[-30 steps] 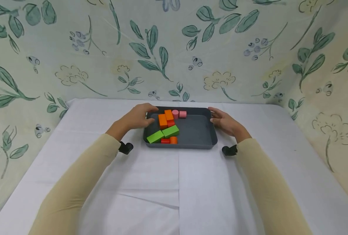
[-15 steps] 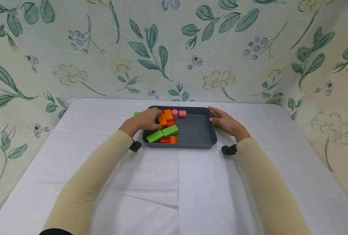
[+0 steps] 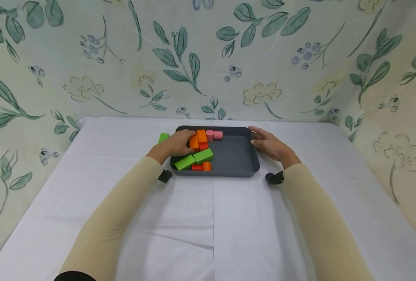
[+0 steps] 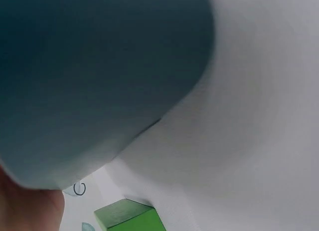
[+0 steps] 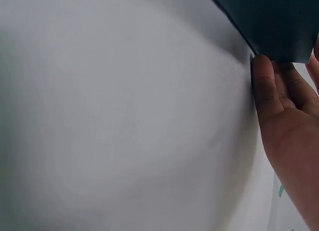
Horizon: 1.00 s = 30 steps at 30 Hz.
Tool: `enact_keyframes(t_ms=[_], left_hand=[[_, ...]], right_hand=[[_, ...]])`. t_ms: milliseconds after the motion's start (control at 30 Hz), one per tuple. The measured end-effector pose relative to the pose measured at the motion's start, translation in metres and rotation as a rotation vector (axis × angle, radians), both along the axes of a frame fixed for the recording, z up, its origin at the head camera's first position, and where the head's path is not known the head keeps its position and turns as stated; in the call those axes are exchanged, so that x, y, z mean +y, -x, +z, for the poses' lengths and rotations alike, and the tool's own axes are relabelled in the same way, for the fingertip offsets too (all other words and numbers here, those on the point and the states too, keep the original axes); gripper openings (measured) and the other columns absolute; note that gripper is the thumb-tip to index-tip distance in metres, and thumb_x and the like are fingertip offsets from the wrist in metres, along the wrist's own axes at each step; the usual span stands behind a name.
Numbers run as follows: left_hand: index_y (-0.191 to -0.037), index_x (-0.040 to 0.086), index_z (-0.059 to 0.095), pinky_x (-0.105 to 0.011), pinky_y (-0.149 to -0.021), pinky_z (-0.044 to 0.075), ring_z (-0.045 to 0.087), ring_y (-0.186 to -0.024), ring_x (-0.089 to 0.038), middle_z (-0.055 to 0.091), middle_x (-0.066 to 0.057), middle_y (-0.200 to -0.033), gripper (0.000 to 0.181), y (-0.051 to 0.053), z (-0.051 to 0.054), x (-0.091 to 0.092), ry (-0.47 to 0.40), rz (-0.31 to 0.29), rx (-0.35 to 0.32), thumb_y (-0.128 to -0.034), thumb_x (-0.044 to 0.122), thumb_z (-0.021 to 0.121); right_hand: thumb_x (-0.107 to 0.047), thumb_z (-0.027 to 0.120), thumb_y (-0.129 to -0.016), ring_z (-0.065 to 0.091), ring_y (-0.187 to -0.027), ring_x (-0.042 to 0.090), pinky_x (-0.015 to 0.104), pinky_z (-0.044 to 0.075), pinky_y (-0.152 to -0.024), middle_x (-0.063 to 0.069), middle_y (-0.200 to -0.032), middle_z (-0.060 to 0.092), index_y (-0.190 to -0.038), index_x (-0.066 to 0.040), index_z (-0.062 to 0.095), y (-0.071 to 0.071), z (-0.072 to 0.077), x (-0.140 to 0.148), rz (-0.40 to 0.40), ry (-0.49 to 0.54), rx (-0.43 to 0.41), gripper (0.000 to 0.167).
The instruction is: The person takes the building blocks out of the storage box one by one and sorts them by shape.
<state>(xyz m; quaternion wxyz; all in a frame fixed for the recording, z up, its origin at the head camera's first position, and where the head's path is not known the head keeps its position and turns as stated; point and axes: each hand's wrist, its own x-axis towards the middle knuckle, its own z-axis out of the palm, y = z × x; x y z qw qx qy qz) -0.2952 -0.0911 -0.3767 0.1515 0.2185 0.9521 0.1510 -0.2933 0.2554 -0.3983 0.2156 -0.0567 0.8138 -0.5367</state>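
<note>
In the head view a dark grey tray (image 3: pixel 234 173) lies near the table's back. Inside its left half are orange blocks (image 3: pixel 202 136), green blocks (image 3: pixel 203 155), small red pieces (image 3: pixel 197 167) and pink cylinders (image 3: pixel 218 135). My left hand (image 3: pixel 174 146) reaches over the left rim, thumb and fingers around the leftmost orange block (image 3: pixel 194 143); the palm hides its far side. At the right wall, my right hand (image 3: pixel 272 146) touches the tray with extended fingers, also seen in the right wrist view, where fingers (image 5: pixel 266 81) meet the tray's end (image 5: pixel 284 26).
Outside the tray, behind my left hand, a green block (image 3: pixel 163 137) stands on the white cloth (image 3: pixel 193 210); it also shows in the left wrist view (image 4: pixel 137 220). A patterned curtain (image 3: pixel 208 58) hangs behind the table.
My left hand has moved right, from the tray's left rim to the orange block, uncovering the green block outside. My right hand has stayed at the right wall.
</note>
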Motion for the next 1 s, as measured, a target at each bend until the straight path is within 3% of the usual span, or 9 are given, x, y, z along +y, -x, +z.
enact_keyframes(t_ms=[1000], left_hand=[[-0.151, 0.007, 0.038, -0.047, -0.123, 0.03, 0.039, -0.143, -0.032, 0.04, -0.014, -0.156, 0.07, 0.0, -0.005, -0.0018, -0.098, 0.047, 0.015, -0.0904, 0.023, 0.069]], right_hand=[[-0.007, 0.042, -0.103, 0.004, -0.157, 0.033, 0.052, 0.009, -0.128, 0.011, -0.169, -0.001, -0.161, -0.026, 0.009, -0.0015, 0.0033, 0.0006, 0.007, 0.003, -0.002, 0.07]])
